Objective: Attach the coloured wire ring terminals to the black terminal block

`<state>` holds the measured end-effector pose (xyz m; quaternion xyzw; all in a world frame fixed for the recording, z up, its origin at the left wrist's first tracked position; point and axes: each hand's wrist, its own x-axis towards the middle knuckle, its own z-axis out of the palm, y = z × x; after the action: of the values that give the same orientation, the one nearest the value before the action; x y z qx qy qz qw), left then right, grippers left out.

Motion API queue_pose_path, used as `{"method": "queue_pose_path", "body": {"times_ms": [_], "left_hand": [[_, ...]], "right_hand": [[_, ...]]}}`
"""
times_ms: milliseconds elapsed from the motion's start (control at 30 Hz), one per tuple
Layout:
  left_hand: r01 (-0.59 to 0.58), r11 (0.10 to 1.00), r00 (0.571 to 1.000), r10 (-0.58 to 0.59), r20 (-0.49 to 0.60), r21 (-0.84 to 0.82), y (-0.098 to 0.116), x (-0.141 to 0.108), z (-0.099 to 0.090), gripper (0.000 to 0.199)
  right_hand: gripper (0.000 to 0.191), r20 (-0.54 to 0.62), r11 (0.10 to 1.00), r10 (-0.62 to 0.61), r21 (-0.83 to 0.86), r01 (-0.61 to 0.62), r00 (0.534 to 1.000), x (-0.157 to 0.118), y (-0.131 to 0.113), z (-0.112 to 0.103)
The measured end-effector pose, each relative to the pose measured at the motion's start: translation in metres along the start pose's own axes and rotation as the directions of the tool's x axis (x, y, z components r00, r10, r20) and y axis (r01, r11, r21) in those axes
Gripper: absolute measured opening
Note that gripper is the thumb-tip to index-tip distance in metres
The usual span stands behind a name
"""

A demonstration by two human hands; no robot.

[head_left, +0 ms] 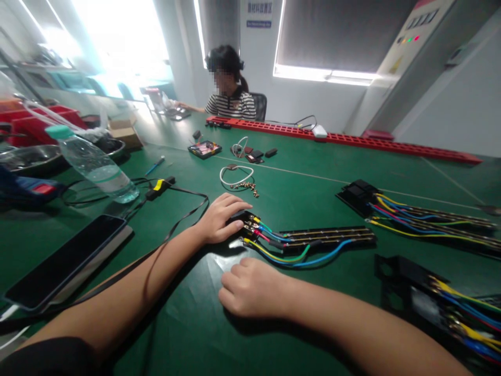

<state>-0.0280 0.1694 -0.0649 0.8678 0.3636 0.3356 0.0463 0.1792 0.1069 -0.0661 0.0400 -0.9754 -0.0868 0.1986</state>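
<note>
- Green surface (188, 334)
- Wired black assembly (332, 236), near the middle
- Two more wired assemblies (415, 277), at right
- Small copper-coloured pieces (250, 186) beside a looped white cable (237, 167)
- Clear bottle (105, 175), green cap, at left
- Pale block (92, 275) under a phone (66, 261)
- Long red slotted rail (352, 140), far side

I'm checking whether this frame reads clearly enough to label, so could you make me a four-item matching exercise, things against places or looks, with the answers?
Things
1. Left hand
2. Right hand
3. Bottle
4. Phone

Places or looks
A. Clear, with a pale green cap
B. Fingers curled in, on the near side of the colored wires
C. Flat and dark, with a white cable at its near end
D. Thumb and fingers on the black block

Right pairs: 1-D, 2-B, 3-A, 4-C
</note>
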Motion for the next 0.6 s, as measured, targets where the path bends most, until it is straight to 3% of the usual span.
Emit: {"method": "queue_pose_path", "body": {"times_ms": [333, 600], "left_hand": [[0.144, 0.987, 0.985, -0.15, -0.085, -0.075, -0.008, 0.004, -0.002, 0.048], [0.259, 0.963, 0.963, -0.264, -0.053, -0.08, -0.019, 0.02, -0.008, 0.056]], "right_hand": [[0.019, 0.016, 0.999, -0.032, -0.024, 0.032, 0.999, 0.001, -0.001, -0.003], [0.02, -0.003, 0.998, -0.06, -0.022, 0.06, 0.998, 0.0, -0.002, -0.002]]}}
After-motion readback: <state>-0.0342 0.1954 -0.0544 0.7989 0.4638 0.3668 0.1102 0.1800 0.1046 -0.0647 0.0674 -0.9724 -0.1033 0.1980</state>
